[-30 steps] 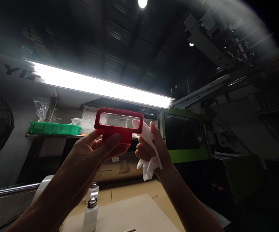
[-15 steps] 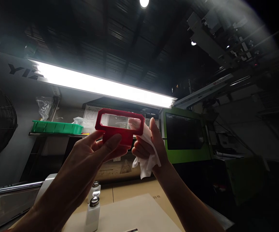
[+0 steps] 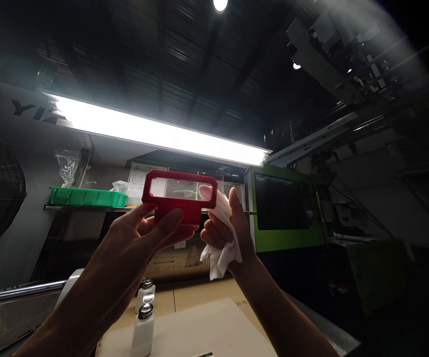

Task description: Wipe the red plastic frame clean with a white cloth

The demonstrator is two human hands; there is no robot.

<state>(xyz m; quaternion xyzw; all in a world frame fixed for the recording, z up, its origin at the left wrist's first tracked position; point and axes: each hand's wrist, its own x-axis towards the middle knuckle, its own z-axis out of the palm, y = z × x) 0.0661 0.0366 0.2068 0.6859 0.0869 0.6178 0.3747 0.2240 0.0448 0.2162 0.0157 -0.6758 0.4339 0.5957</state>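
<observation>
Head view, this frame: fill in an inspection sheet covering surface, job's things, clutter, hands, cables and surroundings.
Surface: brown cardboard sheet with a paler sheet on it.
Job's things: red frame part with a clear window, raised toward the tube light; white cloth pressed against its right end.
Clutter: two white dispenser bottles with metal tops.
Hands: left hand grips the frame's lower tab; right hand bunches the cloth.
Cables: nothing seen.
Surroundings: green tray on a shelf, green machine, fan guard at left edge, dark ceiling.
</observation>
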